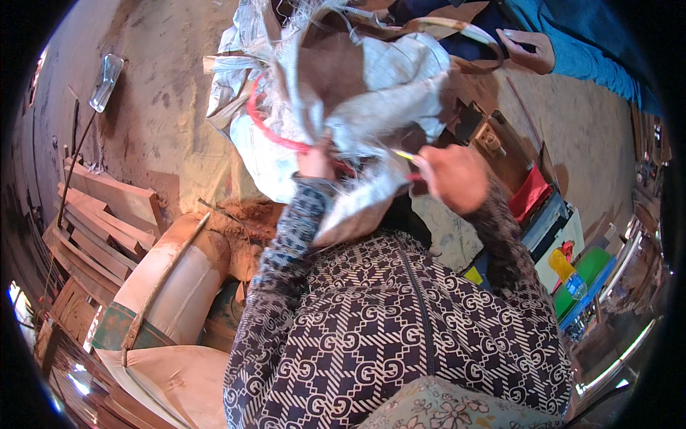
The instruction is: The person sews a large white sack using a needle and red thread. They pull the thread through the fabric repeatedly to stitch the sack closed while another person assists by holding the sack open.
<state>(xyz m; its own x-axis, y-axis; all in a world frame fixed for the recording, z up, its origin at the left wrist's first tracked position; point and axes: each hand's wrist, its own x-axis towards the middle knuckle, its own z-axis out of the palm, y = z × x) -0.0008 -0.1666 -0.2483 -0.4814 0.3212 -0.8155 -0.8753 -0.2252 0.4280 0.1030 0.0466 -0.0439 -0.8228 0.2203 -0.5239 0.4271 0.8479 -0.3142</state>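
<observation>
A crumpled white woven sack [393, 61] with frayed threads spreads in front of me, its brown inner side partly showing. My left hand [316, 161] is closed on a fold of it, with most fingers hidden in the cloth. A red cord or thin hose [263, 127] curves down the sack's left side to this hand. My right hand [456, 179], smeared by motion, is closed at the sack's right edge. From its fingers sticks a thin yellow strip [404, 154], whose kind I cannot make out; something red shows just below.
Another person's hand [530, 51] in a blue sleeve is at the upper right, beside a curved brown-and-white band [464, 32]. Wooden boards [107, 214] and a bulging pale sack [171, 279] lie left. Right are a wooden box [496, 143], red cloth [530, 194] and a bottle [568, 273].
</observation>
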